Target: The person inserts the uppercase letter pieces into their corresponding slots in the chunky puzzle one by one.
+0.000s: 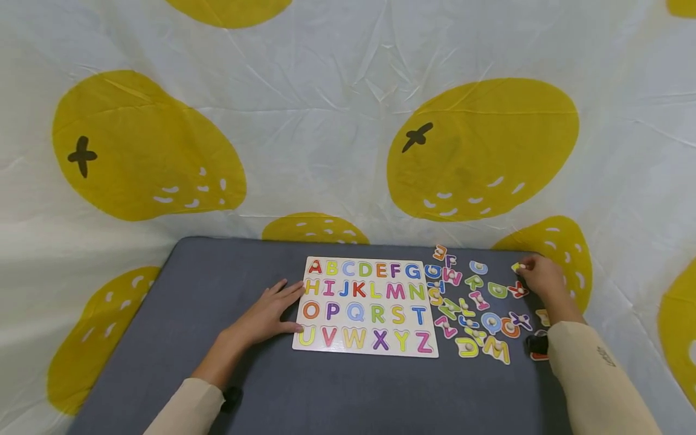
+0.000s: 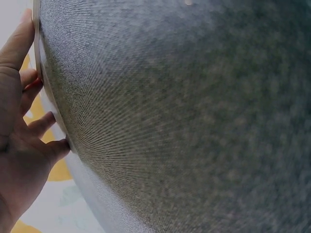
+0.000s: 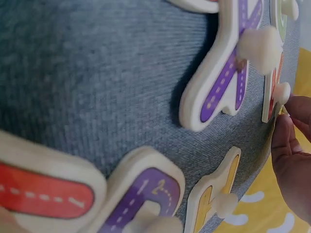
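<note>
A white alphabet board [image 1: 367, 357] with coloured letters A to Z lies flat on the table. My left hand [image 1: 266, 314] rests at its left edge, fingers spread, with fingertips and thumb on the border. In the left wrist view that hand [image 2: 24, 141] shows its fingers fairly straight. At the table's far right, my right hand [image 1: 545, 279] pinches a small yellow letter piece [image 1: 515, 267] between thumb and fingers; most of it is hidden. A red letter piece [image 1: 518, 290] lies just below that hand, and a purple X piece [image 1: 521, 321] lies nearer to me.
Several loose knobbed letter pieces lie right of the board, among them a yellow U [image 1: 466, 347], a blue Q [image 1: 491, 324] and an orange M or W [image 1: 497, 349]. More pieces [image 1: 542, 316] sit under the right forearm. A patterned cloth [image 1: 326, 151] hangs behind the grey table [image 1: 179, 302].
</note>
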The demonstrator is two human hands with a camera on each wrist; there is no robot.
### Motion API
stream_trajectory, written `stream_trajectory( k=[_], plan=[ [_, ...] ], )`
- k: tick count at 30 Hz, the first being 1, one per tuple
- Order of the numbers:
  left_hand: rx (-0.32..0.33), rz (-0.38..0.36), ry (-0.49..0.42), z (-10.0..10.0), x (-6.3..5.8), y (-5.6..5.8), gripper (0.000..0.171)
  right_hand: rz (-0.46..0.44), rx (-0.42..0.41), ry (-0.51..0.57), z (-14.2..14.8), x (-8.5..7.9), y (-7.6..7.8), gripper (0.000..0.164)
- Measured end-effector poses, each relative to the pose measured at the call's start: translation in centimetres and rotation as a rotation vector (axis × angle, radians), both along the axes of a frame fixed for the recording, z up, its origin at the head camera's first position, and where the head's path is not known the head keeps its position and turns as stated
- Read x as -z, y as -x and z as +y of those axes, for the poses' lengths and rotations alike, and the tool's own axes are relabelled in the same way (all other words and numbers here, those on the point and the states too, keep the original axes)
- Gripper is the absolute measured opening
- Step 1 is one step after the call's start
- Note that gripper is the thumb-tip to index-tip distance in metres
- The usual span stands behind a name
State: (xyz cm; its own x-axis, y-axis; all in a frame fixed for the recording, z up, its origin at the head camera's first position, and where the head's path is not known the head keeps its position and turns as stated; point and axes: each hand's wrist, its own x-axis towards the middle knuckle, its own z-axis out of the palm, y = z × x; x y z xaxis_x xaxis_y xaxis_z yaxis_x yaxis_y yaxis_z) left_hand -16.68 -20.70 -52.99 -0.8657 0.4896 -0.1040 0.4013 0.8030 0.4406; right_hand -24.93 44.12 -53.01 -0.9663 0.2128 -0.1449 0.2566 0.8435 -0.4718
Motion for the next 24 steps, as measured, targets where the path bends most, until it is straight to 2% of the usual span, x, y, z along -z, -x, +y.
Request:
stream_trajectory(
  k=[6,10,16,24],
  plan=[
    [0.004,0.003,-0.002,-0.2,0.1,0.0,0.096,0.026,0.021,-0.022,-0.5,-0.1,-0.2,0.030],
    [0.004,-0.001,-0.008,-0.1,-0.1,0.0,0.096,0.084,0.021,-0.026,-0.9,-0.1,-0.2,0.027],
    [-0.002,0.000,-0.006,-0.2,0.0,-0.1,0.096,0.164,-0.039,-0.014,-2.7,-1.0,-0.4,0.031],
    [0.007,-0.001,-0.004,0.0,-0.3,0.0,0.096,0.259,-0.147,0.028,-6.4,-2.7,-0.9,0.033]
  ],
)
